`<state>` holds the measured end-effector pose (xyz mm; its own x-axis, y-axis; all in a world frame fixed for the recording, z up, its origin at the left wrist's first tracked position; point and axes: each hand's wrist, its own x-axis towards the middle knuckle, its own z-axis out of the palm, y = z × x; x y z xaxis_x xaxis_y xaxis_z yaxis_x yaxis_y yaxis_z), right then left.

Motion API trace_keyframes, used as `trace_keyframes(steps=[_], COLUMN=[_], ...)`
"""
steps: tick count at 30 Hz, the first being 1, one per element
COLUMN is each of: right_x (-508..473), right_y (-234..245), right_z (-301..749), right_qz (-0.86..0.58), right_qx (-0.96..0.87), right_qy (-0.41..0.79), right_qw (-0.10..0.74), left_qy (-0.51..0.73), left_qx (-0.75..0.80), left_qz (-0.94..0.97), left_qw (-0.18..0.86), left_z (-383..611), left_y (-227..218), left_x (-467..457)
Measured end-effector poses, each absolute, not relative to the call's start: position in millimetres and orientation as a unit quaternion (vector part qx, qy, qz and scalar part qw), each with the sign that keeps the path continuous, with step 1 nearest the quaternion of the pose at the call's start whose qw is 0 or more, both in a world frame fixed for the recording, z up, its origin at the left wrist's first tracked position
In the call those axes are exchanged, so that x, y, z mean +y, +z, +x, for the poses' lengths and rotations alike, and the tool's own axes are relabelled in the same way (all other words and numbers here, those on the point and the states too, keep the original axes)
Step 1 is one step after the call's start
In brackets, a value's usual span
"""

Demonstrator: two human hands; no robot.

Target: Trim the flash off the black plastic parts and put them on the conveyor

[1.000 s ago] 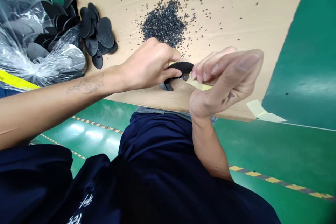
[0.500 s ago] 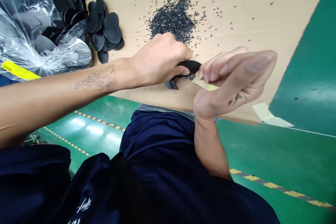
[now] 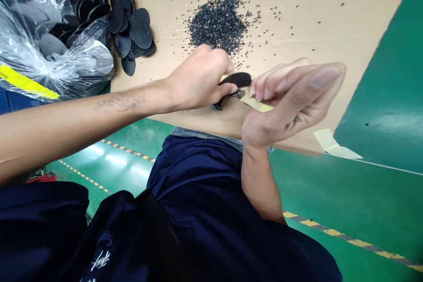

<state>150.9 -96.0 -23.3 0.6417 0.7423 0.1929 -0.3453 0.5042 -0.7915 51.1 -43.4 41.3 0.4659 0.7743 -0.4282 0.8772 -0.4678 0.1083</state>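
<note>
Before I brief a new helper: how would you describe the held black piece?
Start at the big cardboard sheet and the heap of black granules on it. Just below the heap, the left hand grips a bent black pad, the right hand pinching a pale yellow strip beside it. Unlike the flat oval pads piled leftward, it is curved and held.

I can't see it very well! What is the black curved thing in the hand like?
The black piece looks like dull rubber, bent into a curve, with a pale layer showing at one end. The left hand grips it just above the cardboard. A tan strip, pinched by the right hand, reaches its middle. Fingers hide much of it.
</note>
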Motion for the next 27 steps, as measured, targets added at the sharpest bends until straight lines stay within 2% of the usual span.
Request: trace_keyframes(steps=[6,12,15,19,22,27], right_x=[-96.9,-100.7,-103.2,-105.6,-106.4,-106.1], right_y=[-26.6,-14.7,-14.6,-23.3,-24.7,-18.4], right_z=[150.7,154.7,155.0,152.0,151.7,155.7], right_qz=[-0.348,-0.406,-0.427,-0.447,-0.471,-0.46], right_qx=[-0.263,-0.25,-0.231,-0.241,-0.253,-0.274], right_qy=[0.346,0.36,0.389,0.451,0.417,0.366], right_qw=[0.831,0.802,0.783,0.734,0.735,0.761], left_qy=[-0.148,-0.17,-0.175,-0.083,0.007,0.06], left_qx=[0.529,0.535,0.549,0.616,0.664,0.696], left_qz=[0.792,0.776,0.747,0.672,0.615,0.559], left_qw=[0.267,0.287,0.332,0.402,0.425,0.447], left_z=[44.6,45.0,43.7,41.6,42.4,45.8], left_y=[44.1,45.5,44.8,36.0,26.7,22.5], left_x=[-54.4,-41.3,-39.4,-55.9,-70.7,-79.7])
